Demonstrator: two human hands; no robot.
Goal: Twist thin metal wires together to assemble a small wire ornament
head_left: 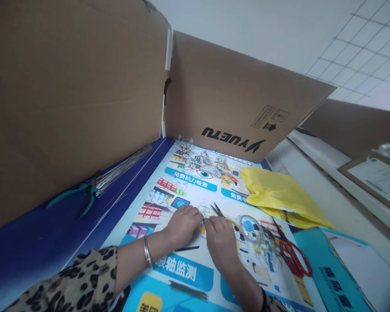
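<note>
My left hand (184, 224) and my right hand (221, 240) meet low over the printed sheet, both closed with fingertips pinched together. Between them is a thin wire piece (204, 209), whose fine loops rise faintly past the fingertips; its exact shape is too small to make out. Just beyond my right hand lie small pliers (217, 210) with a yellow handle, partly hidden by the hand. A clear round spool (251, 229) sits to their right. Several dark straight wires (188, 290) lie on the sheet nearer to me.
Teal-handled pliers (90, 195) and a bundle of straight wires (123, 170) lie at left. Shaped wire pieces (198, 159) are at the back. Red-handled scissors (294, 255), a yellow bag (279, 195) and a teal packet (331, 268) lie right. Cardboard walls (234, 95) stand behind.
</note>
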